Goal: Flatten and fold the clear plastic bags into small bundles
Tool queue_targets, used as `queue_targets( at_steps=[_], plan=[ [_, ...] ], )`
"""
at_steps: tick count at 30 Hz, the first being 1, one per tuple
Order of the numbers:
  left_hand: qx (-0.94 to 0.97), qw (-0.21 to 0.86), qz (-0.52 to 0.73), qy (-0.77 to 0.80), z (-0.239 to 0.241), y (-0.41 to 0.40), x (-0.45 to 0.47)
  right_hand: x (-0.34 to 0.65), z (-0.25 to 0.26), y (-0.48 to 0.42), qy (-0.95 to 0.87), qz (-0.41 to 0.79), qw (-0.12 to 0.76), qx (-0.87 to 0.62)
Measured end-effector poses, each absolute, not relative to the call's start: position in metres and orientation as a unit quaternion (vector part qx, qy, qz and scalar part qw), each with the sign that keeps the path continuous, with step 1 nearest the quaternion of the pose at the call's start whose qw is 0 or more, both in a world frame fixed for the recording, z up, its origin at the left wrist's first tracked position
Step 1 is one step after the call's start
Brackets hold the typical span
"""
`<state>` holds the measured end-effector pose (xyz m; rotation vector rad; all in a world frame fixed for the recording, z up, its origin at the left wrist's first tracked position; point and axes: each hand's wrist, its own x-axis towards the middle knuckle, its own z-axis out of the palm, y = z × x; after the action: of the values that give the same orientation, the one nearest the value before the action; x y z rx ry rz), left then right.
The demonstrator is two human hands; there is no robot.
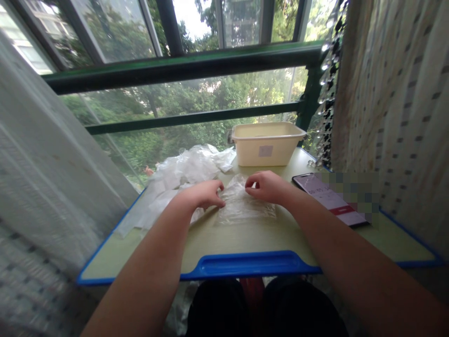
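Observation:
A clear plastic bag (245,208) lies flat on the small table (245,238) in front of me. My left hand (205,194) rests on the bag's left edge with its fingers curled and pinching the plastic. My right hand (266,186) pinches the bag's upper right edge, thumb and fingers pressed together. Both forearms reach in from the bottom of the view.
A heap of clear plastic bags (185,171) lies at the back left. A cream plastic tub (266,142) stands at the back. A phone (329,199) with a lit screen lies on the right. The table has a blue rim; curtains hang on both sides.

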<state>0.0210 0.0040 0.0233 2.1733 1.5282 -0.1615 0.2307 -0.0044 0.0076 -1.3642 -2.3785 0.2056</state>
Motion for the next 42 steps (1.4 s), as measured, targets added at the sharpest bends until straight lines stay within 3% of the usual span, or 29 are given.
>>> queue_targets(
  at_steps=[8,15,23,31,37,42],
  plan=[
    [0.826,0.167,-0.038,0.537,0.024,0.006,0.019,0.231,0.003,-0.001,-0.850,0.061,0.171,-0.495],
    [0.828,0.158,-0.038,0.537,0.023,0.005,0.020,0.222,-0.010,0.005,-0.817,0.089,0.236,-0.518],
    [0.818,0.180,-0.041,0.545,0.024,0.004,0.020,0.231,0.009,0.001,-0.785,0.104,0.302,-0.530],
    [0.824,0.177,-0.049,0.536,0.027,0.005,0.014,0.240,-0.001,0.012,-0.799,0.125,0.187,-0.558],
    [0.814,0.222,-0.045,0.535,0.038,0.000,0.003,0.242,-0.003,0.013,-0.806,0.137,0.169,-0.551],
    [0.860,0.130,0.075,0.487,0.029,-0.003,0.024,0.241,-0.001,0.015,-0.809,0.129,0.177,-0.545]
  ],
)
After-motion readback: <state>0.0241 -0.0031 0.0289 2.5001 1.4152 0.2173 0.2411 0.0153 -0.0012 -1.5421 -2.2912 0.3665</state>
